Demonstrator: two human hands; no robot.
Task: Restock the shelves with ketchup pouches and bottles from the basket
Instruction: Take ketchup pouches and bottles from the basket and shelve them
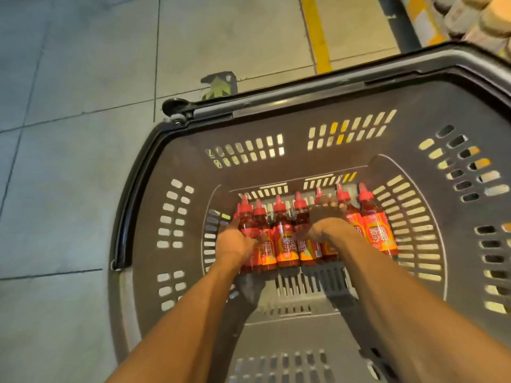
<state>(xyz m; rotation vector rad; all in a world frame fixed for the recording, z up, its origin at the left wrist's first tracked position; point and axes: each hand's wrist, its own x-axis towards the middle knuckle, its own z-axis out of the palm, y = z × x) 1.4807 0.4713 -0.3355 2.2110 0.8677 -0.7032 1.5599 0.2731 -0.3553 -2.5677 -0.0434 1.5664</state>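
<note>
I am at the pickup step, both arms reaching down into the grey basket (276,125) that stands on the tiled floor (69,78). A row of about 7 ketchup bottles (287,244) with red caps lies side by side on the basket's bottom, caps pointing to the far side. My left hand (235,241) has its grip curled against the leftmost bottle of the row, and my right hand (326,217) lies over the middle bottles with fingers bent around 1 or 2 of them; how firmly either grip has closed I cannot tell. I see no pouches in the basket. Next, I judge, I must close firmly, lift the bottles clear of the basket wall and turn to the shelf. A yellow line (315,34) runs across the floor on the far side, and stocked shelves (475,17) show at the far right.
</note>
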